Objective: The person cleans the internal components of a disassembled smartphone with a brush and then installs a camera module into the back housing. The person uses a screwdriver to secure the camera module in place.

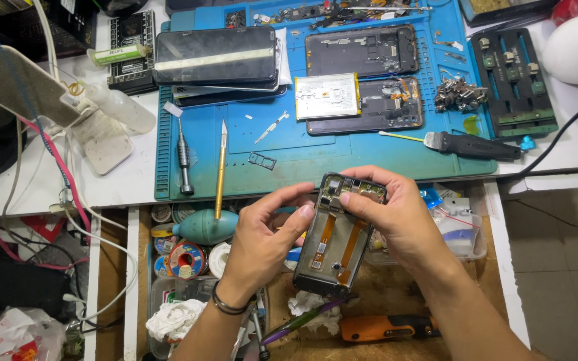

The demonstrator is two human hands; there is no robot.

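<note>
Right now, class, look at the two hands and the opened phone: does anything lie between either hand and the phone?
No. Both hands already hold the opened phone over the drawer: the left hand grips its left edge, and the right hand grips its top right, thumb on the upper end. Nothing visible lies between them.

A white table [135, 180] holds a big blue mat [289, 157]. On the mat lie dark phones [215, 57], two open phone backs [362, 50], a silver battery [327, 95], a screwdriver [184, 157], a yellow knife [221, 167] and a black brush [473, 145].
</note>
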